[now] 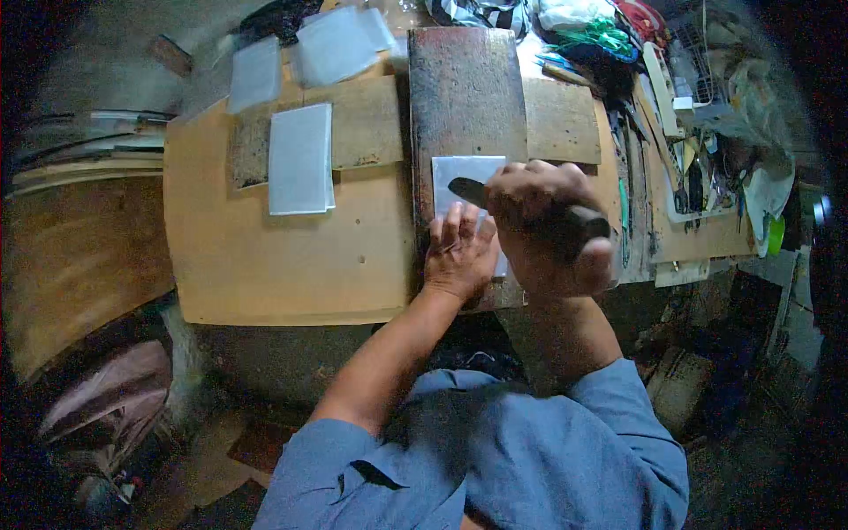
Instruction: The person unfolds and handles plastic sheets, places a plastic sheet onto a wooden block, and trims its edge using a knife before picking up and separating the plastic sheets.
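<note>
On a dark worn board (466,97) lies a stack of whitish translucent sheets (449,177). My left hand (461,252) rests flat on the sheets with its fingers stretched out, pressing near their lower half. Raised over the right side of the same sheets, my right hand (556,230) is closed around a dark tool (466,188). A flat, rounded end of it sticks out to the left, and a thick dark end shows at the right by the thumb. The hand is blurred, and the tool's exact kind cannot be made out.
Another whitish sheet stack (300,159) lies left on the wooden table (265,265). More clear sheets (336,44) sit at the back left. Bags and green strands (601,37) are piled at the back right, with a tray of tools (702,185) further right.
</note>
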The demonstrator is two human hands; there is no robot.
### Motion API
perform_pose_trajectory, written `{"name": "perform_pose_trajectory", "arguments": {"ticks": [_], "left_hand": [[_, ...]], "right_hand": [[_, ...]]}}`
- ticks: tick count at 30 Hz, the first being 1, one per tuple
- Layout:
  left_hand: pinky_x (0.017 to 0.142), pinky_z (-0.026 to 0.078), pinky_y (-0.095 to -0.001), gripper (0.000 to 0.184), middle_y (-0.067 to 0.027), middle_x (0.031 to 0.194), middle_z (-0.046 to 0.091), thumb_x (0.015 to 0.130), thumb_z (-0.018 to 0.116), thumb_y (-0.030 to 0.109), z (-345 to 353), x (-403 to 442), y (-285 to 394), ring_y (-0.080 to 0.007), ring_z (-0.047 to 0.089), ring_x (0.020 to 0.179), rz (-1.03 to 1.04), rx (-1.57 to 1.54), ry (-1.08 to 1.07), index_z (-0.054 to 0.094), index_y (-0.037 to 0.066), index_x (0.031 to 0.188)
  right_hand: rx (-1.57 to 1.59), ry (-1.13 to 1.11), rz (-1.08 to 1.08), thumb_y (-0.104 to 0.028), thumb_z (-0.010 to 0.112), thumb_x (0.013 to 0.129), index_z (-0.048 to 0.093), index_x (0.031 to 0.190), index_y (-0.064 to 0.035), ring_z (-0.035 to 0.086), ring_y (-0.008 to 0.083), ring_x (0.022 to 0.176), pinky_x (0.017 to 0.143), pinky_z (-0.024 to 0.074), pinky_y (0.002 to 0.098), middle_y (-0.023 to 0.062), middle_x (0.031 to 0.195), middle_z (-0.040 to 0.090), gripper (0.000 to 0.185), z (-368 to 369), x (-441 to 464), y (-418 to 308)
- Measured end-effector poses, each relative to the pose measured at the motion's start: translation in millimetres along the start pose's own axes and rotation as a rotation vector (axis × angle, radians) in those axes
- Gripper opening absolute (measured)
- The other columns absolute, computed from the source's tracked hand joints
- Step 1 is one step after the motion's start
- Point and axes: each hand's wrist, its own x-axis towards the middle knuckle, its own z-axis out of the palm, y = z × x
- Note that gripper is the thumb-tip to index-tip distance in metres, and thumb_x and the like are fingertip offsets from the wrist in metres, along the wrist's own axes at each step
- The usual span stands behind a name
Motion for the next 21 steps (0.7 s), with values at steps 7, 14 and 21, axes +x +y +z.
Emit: {"name": "perform_pose_trajectory", "arguments": {"ticks": [7, 14, 21], "left_hand": [[0.093, 0.029, -0.0421, 0.053, -0.0072, 0.120, 0.045, 0.075, 0.062, 0.034, 3.8, -1.4, 1.7, -0.0267, 0.038, 0.115, -0.012, 0.060, -0.034, 0.050, 0.020, 0.126], [0.091, 0.031, -0.0422, 0.055, -0.0069, 0.120, 0.045, 0.075, 0.063, 0.033, 1.1, 0.5, 3.2, -0.0265, 0.038, 0.114, 0.003, 0.102, 0.001, 0.050, 0.020, 0.126], [0.088, 0.033, -0.0441, 0.048, -0.0065, 0.119, 0.047, 0.077, 0.062, 0.029, 0.2, 5.2, 5.2, -0.0258, 0.041, 0.112, -0.017, 0.077, 0.018, 0.053, 0.018, 0.122]], "right_hand": [[-0.032, 0.038, -0.060, -0.057, 0.062, 0.075, 0.052, 0.092, -0.0011, 0.042, 0.0204, 0.067, 0.066, 0.0360, 0.0339, 0.0061, 0.074, 0.044, 0.059, -2.7, 2.6, -18.6], [-0.007, 0.162, -0.080, -0.055, 0.064, 0.075, 0.053, 0.093, -0.0045, 0.040, 0.0195, 0.069, 0.064, 0.0345, 0.0337, 0.0051, 0.076, 0.044, 0.055, -15.9, 1.6, -17.8], [-0.051, 0.059, -0.123, -0.054, 0.063, 0.077, 0.052, 0.095, -0.0021, 0.040, 0.0192, 0.070, 0.065, 0.0338, 0.0347, 0.0037, 0.075, 0.041, 0.056, -34.2, -3.4, -32.3]]}}
